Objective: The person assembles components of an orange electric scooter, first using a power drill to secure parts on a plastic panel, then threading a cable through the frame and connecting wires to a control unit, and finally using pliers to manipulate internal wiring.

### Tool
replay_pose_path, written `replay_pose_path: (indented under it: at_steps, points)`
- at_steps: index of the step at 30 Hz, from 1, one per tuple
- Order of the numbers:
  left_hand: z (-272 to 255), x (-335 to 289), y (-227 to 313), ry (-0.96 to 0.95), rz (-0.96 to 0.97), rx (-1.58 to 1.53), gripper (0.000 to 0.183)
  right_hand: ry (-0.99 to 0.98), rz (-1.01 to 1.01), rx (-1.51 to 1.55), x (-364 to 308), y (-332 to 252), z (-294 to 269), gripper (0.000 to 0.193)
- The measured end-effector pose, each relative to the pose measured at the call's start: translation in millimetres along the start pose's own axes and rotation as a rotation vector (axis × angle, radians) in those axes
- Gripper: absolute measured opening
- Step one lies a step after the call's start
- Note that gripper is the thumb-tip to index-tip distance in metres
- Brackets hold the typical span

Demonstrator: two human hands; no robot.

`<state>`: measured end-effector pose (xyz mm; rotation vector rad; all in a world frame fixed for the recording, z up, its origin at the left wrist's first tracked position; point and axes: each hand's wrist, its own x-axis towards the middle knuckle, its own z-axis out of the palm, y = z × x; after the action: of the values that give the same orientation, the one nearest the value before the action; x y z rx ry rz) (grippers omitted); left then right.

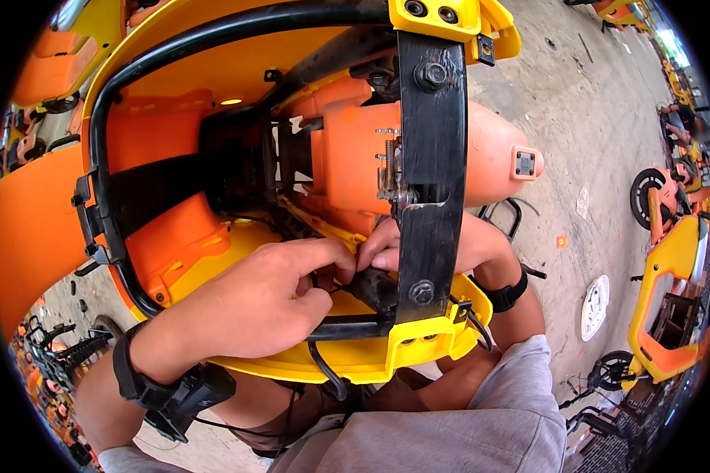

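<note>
My left hand (264, 296) reaches over the black tube frame (99, 169) into the open body of a yellow and orange scooter. Its thumb and fingers are pinched together, with a bit of thin black cable showing under them. My right hand (383, 244) comes in behind the flat black metal crossbar (431, 158), which hides part of it. Its fingers are closed, and the fingertips of both hands meet above a dark tube (375, 290). Whatever they hold is too covered to make out. An orange rear fender (493, 154) lies beyond the crossbar, with a coil spring (389, 165) beside it.
Large bolts (430, 76) stick out of the crossbar. A yellow plastic panel (430, 339) edges the near side, and a black cable (327, 370) hangs over it. At the right stand another yellow scooter body (655, 292) and a white plastic piece (596, 307) on the concrete floor.
</note>
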<state>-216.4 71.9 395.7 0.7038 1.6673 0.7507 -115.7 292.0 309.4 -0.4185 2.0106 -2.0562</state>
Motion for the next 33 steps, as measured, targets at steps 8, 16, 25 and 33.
replay_pose_path:
  at_steps: [8,16,25,33]
  points:
    - [-2,0,0,-0.01,-0.002,0.037,0.031,-0.013,-0.005,-0.021,1,0,-2,0.015]
    - [-17,-8,13,0.027,-0.249,0.097,0.019,0.014,0.098,0.056,-8,9,-1,0.018]
    - [-26,2,21,-0.116,-0.229,0.266,0.017,0.029,0.103,0.015,-6,6,-1,0.018]
    - [-13,-3,24,0.05,-0.158,0.367,0.015,0.039,0.109,0.025,-9,9,-1,0.019]
